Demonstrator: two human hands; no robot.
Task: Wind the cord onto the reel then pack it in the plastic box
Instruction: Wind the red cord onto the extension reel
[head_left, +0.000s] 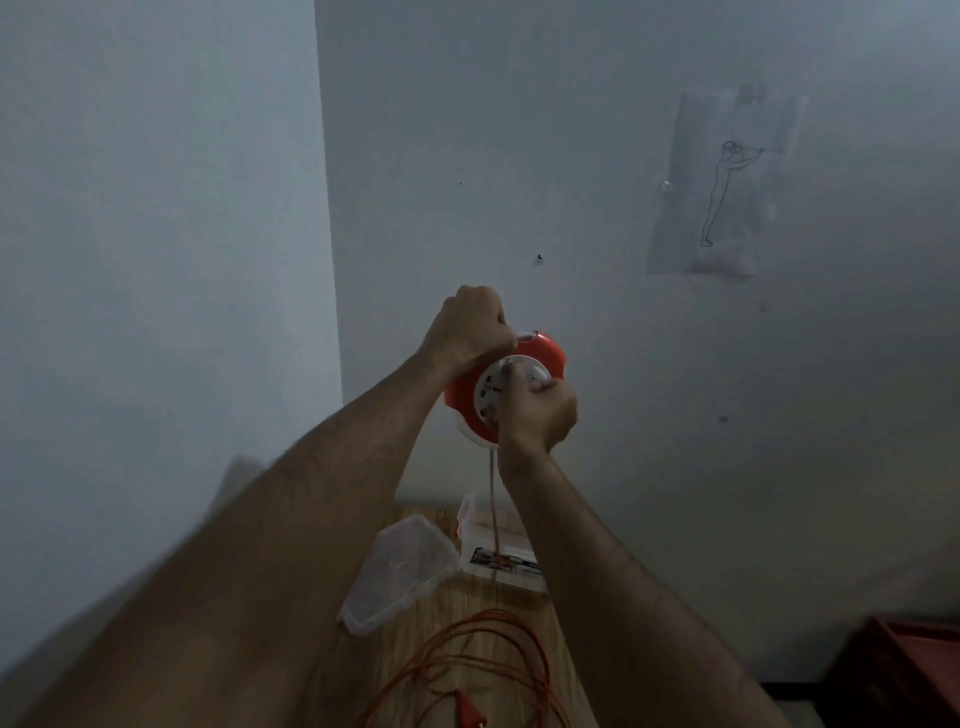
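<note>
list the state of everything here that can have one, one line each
reel: held up in the air, gripped by both hands
left hand: curled round the reel's top edge
right hand: fingers curled at the white centre of the reel
cord: mostly unwound, loose loops on the table, one strand running up to the reel
lid: off, lying on the table
box: open, reel not in it

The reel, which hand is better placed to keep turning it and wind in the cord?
Right hand, probably: it grips the white centre of the reel, while the left hand steadies the top.
</note>
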